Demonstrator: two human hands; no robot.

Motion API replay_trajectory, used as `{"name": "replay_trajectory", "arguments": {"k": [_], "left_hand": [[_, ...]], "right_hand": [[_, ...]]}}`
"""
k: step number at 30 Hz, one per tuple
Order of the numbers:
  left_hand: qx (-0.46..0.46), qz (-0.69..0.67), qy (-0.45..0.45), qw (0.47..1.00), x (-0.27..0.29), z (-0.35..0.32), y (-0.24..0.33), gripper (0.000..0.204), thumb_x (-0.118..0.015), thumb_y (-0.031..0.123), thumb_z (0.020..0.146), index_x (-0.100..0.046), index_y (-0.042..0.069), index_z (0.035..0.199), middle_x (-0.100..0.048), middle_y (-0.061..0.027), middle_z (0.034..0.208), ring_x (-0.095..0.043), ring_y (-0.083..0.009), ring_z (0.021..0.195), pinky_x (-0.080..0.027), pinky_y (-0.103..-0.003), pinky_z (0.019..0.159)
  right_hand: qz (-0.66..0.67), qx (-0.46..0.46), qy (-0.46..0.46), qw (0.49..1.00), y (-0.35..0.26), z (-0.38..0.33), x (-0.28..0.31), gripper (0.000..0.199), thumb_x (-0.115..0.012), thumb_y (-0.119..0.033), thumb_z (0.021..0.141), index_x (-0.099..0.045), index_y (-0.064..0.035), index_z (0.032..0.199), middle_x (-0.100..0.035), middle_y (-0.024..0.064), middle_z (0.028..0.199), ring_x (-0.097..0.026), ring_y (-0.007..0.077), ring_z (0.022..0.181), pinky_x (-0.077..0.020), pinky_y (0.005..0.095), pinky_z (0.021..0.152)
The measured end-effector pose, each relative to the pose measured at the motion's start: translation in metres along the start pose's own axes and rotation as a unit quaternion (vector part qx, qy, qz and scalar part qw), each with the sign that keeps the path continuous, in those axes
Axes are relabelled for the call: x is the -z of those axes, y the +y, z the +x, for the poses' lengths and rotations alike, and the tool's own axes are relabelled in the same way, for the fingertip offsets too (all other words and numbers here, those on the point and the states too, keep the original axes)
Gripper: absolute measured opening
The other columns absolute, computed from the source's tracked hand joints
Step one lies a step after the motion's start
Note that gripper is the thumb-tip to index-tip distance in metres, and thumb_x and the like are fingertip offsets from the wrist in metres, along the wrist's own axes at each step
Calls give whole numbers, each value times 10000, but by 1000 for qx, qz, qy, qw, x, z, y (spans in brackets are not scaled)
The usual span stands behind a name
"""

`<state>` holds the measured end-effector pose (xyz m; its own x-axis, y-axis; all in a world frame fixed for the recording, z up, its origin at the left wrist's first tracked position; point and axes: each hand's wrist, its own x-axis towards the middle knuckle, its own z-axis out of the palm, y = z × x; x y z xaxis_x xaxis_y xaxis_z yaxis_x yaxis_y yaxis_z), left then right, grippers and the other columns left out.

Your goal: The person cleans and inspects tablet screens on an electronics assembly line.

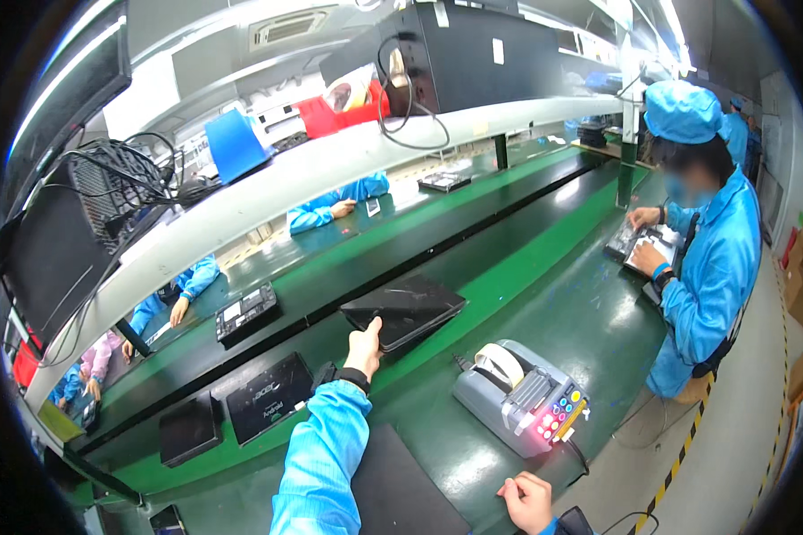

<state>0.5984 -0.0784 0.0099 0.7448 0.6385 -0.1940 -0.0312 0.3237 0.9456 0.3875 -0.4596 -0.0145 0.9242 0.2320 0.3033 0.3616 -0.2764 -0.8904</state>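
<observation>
Close by, the person's right hand (528, 502) was half curled below the grey tape machine (519, 399). I saw nothing in it, and couldn't tell if it was closed all the way. Farther out, the left hand (363, 348) gripped a flat black case (406, 306), thumb on top, other fingers hidden. To do it well, I thought, that hand should pinch firmly and keep the case level; the right hand could help hold up the far end. The case stuck out from the grip, forward and right, over the bright green strip (517, 271).
</observation>
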Motion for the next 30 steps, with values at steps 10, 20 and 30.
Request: {"name": "replay_trajectory", "arguments": {"k": [10,20,30], "left_hand": [[-263,62,97,958,64,-201,60,301,-662,216,864,-565,-47,975,-603,-69,878,-536,-129,789,-461,-301,715],[-182,-90,7,979,46,-466,-72,685,-524,71,931,-76,23,1447,-400,-165,1318,-406,-231,1222,-316,-360,1053],[-88,43,80,992,181,-449,-59,147,-453,65,964,-474,11,1099,-613,-107,929,-596,-134,764,-504,-251,653]], "right_hand": [[107,-26,-35,993,2,-1,-11,216,-568,-127,910,-669,12,779,-640,95,694,-623,206,644,-483,317,597],[395,-126,-205,887,-74,32,-61,332,-620,-168,900,-557,18,1169,-628,74,1024,-598,158,919,-477,294,820],[335,-175,-329,865,-51,55,-67,315,-657,-208,882,-587,2,1106,-622,15,962,-559,112,862,-449,264,800]]}}
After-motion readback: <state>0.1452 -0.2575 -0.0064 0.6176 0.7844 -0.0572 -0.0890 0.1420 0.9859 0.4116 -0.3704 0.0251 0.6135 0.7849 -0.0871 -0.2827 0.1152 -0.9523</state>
